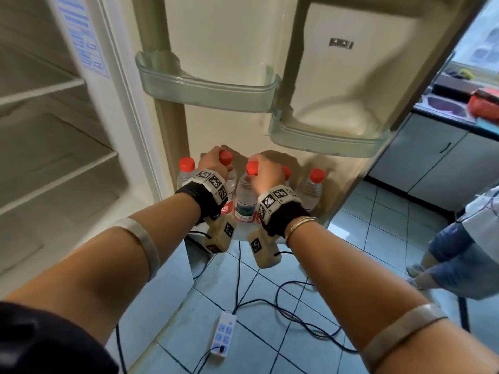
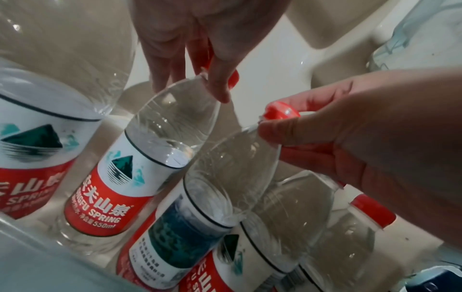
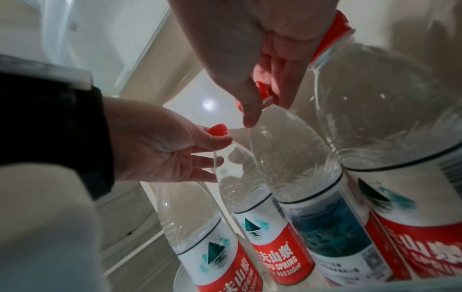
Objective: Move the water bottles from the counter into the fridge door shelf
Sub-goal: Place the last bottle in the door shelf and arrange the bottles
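Five clear water bottles stand upright in a row in the bottom fridge door shelf [image 2: 30,254], bodies close together, probably touching, though glare blurs the gaps. Each has a red screw cap, a ribbed clear shoulder and a white-and-red label with a dark green mountain mark; one label is turned to show its blue-green back panel.

Left hand [image 1: 213,161] comes down from above on the second bottle from the left [image 2: 112,189], fingertips curled round its red cap.

Right hand [image 1: 263,172] pinches the cap and neck of the middle bottle [image 1: 245,201], thumb on one side, fingers on the other.

The leftmost bottle [image 1: 185,172] and rightmost bottle [image 1: 310,188] stand untouched.

Above, two clear door bins [image 1: 208,90].

A white power strip [image 1: 224,334] lies on the tiled floor.
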Demonstrator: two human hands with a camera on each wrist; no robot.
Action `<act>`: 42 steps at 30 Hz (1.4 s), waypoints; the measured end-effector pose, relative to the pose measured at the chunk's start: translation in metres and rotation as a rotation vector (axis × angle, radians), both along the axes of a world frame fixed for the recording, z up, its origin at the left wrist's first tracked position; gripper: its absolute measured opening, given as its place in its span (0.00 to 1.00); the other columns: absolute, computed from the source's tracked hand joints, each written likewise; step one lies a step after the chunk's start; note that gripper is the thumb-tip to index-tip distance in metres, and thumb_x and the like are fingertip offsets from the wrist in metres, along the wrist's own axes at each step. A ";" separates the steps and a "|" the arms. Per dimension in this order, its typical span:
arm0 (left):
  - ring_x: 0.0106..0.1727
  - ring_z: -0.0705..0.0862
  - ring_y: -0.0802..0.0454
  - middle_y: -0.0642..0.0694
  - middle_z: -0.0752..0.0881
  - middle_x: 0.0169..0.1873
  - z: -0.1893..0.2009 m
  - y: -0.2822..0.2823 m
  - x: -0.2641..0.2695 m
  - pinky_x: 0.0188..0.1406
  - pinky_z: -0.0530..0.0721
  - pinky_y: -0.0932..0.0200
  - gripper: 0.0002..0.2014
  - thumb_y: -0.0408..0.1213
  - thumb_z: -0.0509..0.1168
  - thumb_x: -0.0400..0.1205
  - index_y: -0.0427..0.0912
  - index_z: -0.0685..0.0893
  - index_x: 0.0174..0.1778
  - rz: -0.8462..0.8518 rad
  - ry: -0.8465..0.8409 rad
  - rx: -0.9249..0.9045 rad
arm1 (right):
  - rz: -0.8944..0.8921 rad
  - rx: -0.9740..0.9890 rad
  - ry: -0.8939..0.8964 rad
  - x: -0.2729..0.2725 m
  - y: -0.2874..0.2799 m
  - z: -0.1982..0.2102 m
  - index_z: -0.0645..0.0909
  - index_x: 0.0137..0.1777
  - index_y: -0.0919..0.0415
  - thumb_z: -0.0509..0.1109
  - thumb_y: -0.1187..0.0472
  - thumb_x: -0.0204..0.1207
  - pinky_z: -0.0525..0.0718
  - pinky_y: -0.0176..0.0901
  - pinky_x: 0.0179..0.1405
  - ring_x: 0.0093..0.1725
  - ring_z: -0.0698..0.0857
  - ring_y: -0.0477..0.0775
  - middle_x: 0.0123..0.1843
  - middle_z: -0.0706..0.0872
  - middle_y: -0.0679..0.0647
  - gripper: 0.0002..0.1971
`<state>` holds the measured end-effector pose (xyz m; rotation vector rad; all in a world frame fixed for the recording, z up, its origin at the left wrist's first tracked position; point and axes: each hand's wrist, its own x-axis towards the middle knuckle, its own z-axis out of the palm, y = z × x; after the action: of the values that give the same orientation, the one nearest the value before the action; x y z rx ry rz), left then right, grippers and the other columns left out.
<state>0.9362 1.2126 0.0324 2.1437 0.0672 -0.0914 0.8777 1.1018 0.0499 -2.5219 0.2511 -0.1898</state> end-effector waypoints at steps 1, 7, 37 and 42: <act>0.47 0.76 0.53 0.41 0.80 0.55 0.001 0.002 0.000 0.45 0.71 0.68 0.18 0.27 0.60 0.81 0.39 0.74 0.68 -0.005 -0.004 0.004 | 0.000 -0.005 0.001 0.000 0.001 0.001 0.76 0.68 0.59 0.63 0.73 0.76 0.77 0.42 0.59 0.63 0.82 0.60 0.61 0.86 0.59 0.21; 0.64 0.79 0.41 0.37 0.81 0.63 0.004 0.009 -0.004 0.61 0.72 0.59 0.21 0.26 0.67 0.77 0.37 0.76 0.66 -0.073 -0.004 0.058 | -0.007 -0.007 0.001 0.003 -0.001 0.003 0.75 0.68 0.60 0.60 0.75 0.76 0.78 0.44 0.59 0.63 0.82 0.60 0.61 0.85 0.59 0.22; 0.50 0.84 0.48 0.44 0.85 0.60 0.021 0.059 -0.025 0.57 0.81 0.59 0.20 0.24 0.71 0.71 0.42 0.81 0.59 0.010 -0.285 -0.018 | -0.009 -0.020 -0.061 0.018 0.005 -0.013 0.73 0.71 0.60 0.66 0.68 0.77 0.75 0.47 0.66 0.69 0.77 0.60 0.69 0.79 0.60 0.22; 0.62 0.82 0.43 0.40 0.84 0.61 0.003 0.072 -0.023 0.62 0.77 0.57 0.25 0.29 0.73 0.71 0.43 0.79 0.65 0.027 -0.105 0.063 | -0.015 -0.013 -0.083 0.017 0.006 -0.015 0.74 0.70 0.60 0.65 0.69 0.77 0.77 0.47 0.63 0.66 0.79 0.61 0.67 0.79 0.61 0.20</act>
<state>0.9136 1.2845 0.0350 2.2057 0.0384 0.0400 0.8949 1.1079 0.0353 -2.5192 0.2368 -0.3023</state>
